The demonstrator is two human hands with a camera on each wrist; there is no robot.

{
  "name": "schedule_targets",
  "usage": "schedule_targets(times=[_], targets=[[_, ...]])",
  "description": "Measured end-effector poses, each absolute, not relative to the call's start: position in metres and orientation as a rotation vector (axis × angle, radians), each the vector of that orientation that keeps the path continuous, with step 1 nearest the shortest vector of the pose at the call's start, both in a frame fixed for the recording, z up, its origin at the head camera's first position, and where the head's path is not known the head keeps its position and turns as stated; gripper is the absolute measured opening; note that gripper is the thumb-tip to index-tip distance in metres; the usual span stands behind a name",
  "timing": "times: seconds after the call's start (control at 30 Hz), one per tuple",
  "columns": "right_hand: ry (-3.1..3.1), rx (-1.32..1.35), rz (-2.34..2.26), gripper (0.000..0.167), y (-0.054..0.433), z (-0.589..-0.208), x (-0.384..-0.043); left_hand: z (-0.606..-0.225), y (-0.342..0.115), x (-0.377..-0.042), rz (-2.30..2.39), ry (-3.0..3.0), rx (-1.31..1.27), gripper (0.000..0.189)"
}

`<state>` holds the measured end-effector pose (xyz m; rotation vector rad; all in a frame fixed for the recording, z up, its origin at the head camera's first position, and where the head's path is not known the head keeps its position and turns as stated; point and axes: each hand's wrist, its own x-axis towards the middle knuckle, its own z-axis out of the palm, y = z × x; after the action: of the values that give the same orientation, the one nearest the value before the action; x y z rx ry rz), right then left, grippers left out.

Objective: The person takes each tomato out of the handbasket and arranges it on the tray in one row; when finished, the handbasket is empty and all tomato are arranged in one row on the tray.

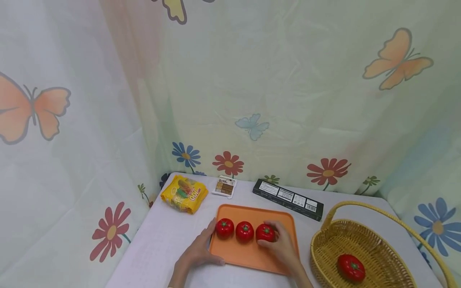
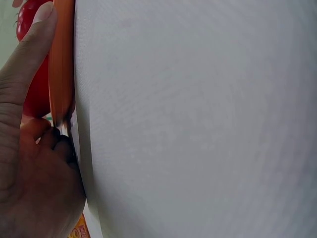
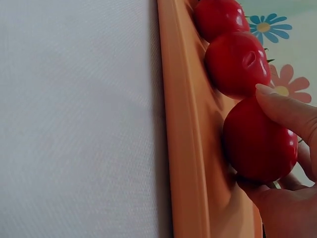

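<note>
At the lower centre of the frame, the right hand [image 1: 282,246] curls round the row's rightmost tomato [image 1: 265,232] on the orange tray [image 1: 248,255], seemingly positioning it; a gentle release is called for next. The left hand [image 1: 201,249], loosely spread, touches the tray's left side, contact partly hidden.

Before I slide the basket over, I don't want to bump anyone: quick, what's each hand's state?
Left hand: open, touching the tray.
Right hand: closed, holding the row's rightmost tomato.
</note>
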<state>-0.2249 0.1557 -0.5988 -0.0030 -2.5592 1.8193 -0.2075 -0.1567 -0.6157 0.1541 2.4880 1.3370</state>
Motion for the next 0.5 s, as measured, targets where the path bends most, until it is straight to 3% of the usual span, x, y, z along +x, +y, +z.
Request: schedule_targets(times=[0.5], targets=[[-2.641,0.049,1.701,0.076,0.1535,-0.5991,-0.23,-0.618,-0.1579,-0.2075,1.336,2.491,0.168,0.141]])
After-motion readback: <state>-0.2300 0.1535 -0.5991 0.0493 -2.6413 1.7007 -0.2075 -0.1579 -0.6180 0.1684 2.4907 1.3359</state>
